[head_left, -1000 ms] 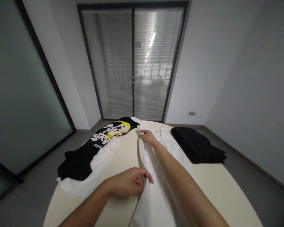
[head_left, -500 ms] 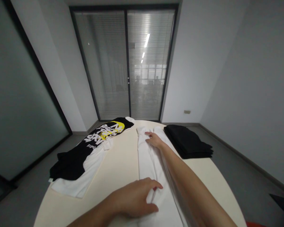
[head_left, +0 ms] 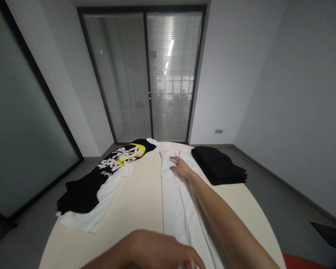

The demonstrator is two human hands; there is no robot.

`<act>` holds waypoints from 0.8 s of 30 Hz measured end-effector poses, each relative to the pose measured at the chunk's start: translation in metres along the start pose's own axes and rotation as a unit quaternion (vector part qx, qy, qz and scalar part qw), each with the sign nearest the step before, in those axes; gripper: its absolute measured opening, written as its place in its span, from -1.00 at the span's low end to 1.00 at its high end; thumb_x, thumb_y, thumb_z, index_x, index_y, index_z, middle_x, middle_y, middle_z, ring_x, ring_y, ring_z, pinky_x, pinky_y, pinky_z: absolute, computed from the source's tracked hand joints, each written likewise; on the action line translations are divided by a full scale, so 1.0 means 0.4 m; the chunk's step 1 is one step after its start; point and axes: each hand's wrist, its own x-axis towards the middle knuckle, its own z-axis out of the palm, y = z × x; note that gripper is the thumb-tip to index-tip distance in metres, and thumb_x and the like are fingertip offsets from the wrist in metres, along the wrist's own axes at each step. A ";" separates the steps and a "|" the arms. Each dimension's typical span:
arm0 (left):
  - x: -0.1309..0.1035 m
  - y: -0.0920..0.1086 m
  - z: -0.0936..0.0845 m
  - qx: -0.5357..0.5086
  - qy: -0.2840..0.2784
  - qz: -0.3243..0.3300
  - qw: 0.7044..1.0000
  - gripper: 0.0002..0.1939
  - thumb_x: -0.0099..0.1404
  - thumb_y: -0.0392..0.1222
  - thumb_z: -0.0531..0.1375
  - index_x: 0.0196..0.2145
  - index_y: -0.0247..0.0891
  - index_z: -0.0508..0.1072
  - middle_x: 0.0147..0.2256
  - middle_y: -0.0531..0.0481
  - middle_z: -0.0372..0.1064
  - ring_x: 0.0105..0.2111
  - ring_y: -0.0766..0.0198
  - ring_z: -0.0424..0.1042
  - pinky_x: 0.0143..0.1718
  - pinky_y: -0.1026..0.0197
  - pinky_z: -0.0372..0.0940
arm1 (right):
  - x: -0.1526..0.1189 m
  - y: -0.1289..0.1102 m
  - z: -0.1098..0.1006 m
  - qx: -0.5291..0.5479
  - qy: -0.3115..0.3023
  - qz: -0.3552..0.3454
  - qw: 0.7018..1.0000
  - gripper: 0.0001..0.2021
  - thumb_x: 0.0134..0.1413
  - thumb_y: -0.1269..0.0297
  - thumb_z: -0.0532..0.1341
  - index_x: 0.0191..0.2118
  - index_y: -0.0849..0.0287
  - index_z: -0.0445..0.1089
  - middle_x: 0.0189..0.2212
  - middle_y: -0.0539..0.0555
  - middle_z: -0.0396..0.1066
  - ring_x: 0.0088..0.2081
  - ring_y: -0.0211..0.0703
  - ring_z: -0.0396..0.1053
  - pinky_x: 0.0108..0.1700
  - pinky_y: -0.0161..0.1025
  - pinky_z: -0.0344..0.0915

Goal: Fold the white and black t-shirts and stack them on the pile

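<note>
A long white garment [head_left: 175, 198], which looks like trousers, lies lengthwise on the cream table [head_left: 142, 198]. My right hand [head_left: 181, 166] rests on its far part with the fingers spread, holding nothing. Low in the view, my left hand [head_left: 168, 252] is over the near part of the garment, bent downward. Its fingertips are cut off by the bottom edge, so whether it grips the cloth does not show.
Black shirts with white and yellow print [head_left: 84, 192] lie over white cloth [head_left: 100, 213] at the table's left. A folded black stack [head_left: 218, 166] sits right of the white garment. Beyond are a glass door [head_left: 148, 82] and something red [head_left: 302, 261] at lower right.
My left hand has moved down toward me along the white garment, partly leaving the view. My right hand stays at the far part. The view has shifted slightly.
</note>
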 end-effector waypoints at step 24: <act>0.012 -0.080 0.054 0.175 0.224 -0.141 0.948 0.05 0.28 0.26 0.16 0.46 -0.29 -0.26 0.45 -0.22 -0.52 0.41 -0.21 -0.56 0.36 -0.34 -0.45 | -0.142 -0.057 -0.087 -0.342 -0.130 0.105 0.925 -0.21 0.26 -0.35 -0.14 0.45 -0.02 -0.01 0.48 0.13 -0.23 0.46 0.26 -0.37 0.39 0.22 -0.39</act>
